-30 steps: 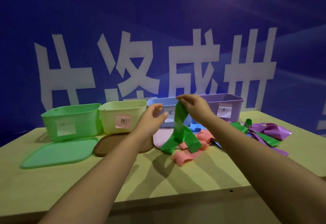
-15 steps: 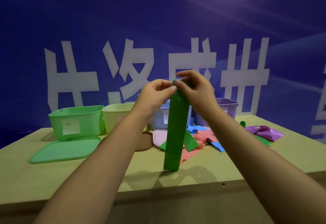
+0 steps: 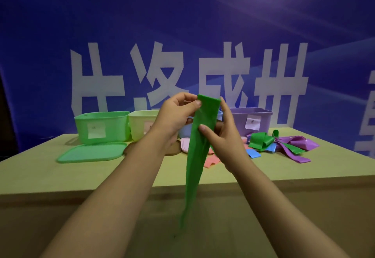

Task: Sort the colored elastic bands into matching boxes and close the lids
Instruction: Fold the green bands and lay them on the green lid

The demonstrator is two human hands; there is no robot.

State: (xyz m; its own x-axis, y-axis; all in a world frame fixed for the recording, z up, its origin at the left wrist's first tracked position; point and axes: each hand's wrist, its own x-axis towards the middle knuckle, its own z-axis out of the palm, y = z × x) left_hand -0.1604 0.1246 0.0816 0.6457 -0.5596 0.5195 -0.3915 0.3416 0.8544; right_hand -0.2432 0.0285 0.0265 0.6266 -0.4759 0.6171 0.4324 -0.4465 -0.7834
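Head view: a green band is held upright above the table's near edge, its lower end hanging down in front. Its top left corner is pinched by the left hand, while the right hand is curled round its right edge, thumb pressed on the front. Behind stand the green box, yellow box and purple box, all open. A green lid lies flat before the green box. More bands are piled at right.
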